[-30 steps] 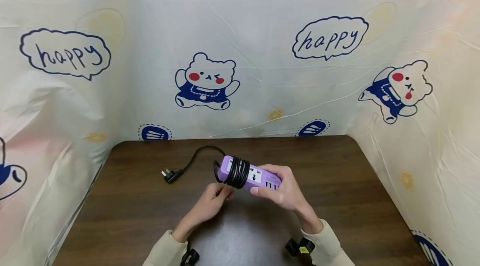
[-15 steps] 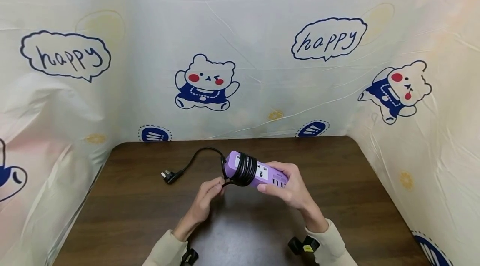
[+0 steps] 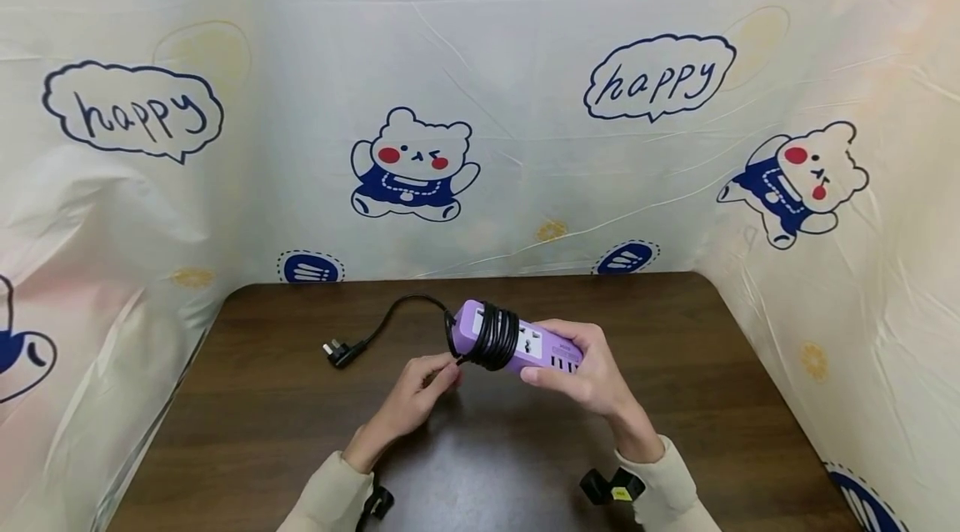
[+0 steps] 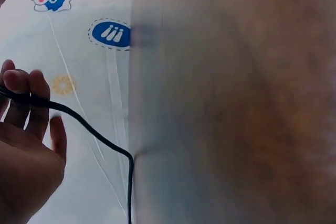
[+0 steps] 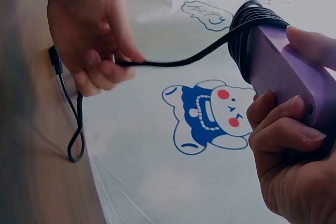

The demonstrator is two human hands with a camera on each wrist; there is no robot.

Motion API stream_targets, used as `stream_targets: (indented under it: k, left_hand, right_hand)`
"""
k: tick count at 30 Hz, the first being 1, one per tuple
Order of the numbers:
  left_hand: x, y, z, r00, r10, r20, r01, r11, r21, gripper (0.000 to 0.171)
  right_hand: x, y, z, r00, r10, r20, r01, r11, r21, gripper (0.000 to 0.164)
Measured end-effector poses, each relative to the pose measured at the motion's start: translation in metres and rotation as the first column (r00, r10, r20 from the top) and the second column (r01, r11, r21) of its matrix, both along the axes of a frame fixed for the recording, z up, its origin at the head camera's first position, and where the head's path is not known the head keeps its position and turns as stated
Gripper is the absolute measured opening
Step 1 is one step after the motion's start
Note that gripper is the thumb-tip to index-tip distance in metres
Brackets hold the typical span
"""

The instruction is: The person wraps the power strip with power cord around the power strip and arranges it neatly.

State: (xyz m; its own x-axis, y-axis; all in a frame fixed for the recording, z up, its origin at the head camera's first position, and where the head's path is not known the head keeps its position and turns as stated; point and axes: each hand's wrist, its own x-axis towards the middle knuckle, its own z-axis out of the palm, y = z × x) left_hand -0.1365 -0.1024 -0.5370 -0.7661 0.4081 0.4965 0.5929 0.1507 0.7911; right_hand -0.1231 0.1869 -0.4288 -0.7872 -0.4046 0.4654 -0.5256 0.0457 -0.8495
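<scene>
Pale sheeting (image 3: pixel 525 157) walls the place in behind and on both sides, creased at the left and printed with bears in blue tops, red-cheeked, and with cloud bubbles reading "happy". Within it stands a dark brown wood-grain desk (image 3: pixel 255 424), rounded at its far corners, a patch of light shining on its near part.

Over the desk reach two cream sleeves (image 3: pixel 330 490); at each wrist shows a black device (image 3: pixel 611 488). The right hand (image 3: pixel 595 378) has its grip closed around one end of a purple power strip (image 3: pixel 529 343), thumb on one side, fingers curled round the other. The left hand (image 3: pixel 416 393) has a narrower grip, thumb and fingers pinching a black cord (image 3: pixel 497 338).

The power strip is held above the desk, slanting, between the hands: one end within the right grip, the other, wrapped in close turns of cord, near the left fingertips but apart from them. A short span of cord joins those turns to the left grip. Beyond the left hand, a loose length curves to the plug (image 3: pixel 341 353), lying on the desk with its prongs pointing leftward.
</scene>
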Motion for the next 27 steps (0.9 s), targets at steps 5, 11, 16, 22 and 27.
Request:
stream_targets:
  k: [5,11,16,22,27]
  left_hand:
    - [-0.009,0.001,0.003,0.991,0.107,0.078,-0.103,0.993,-0.051,0.026]
    - [-0.018,0.002,0.005,0.964,0.247,0.1,-0.229,0.96,-0.158,0.031]
    - [-0.022,-0.002,0.005,0.987,0.137,0.083,-0.125,0.983,-0.132,0.011]
    - [-0.026,-0.015,0.003,0.962,-0.131,0.241,0.113,0.99,0.088,0.018]
    - [-0.027,-0.022,0.0,0.894,-0.329,0.305,0.255,0.932,0.257,0.022]
  right_hand:
    - [0.005,-0.004,0.002,1.0,0.03,0.006,-0.03,0.999,0.026,0.04]
    - [0.008,-0.008,0.003,0.999,0.053,0.006,-0.053,0.997,0.05,0.042]
    - [0.01,-0.01,0.003,0.998,0.057,0.008,-0.058,0.995,0.078,0.043]
    - [0.008,-0.008,0.001,0.998,0.056,-0.015,-0.056,0.997,0.054,0.042]
    - [0.006,-0.005,0.003,0.998,0.063,-0.029,-0.062,0.997,0.045,0.041]
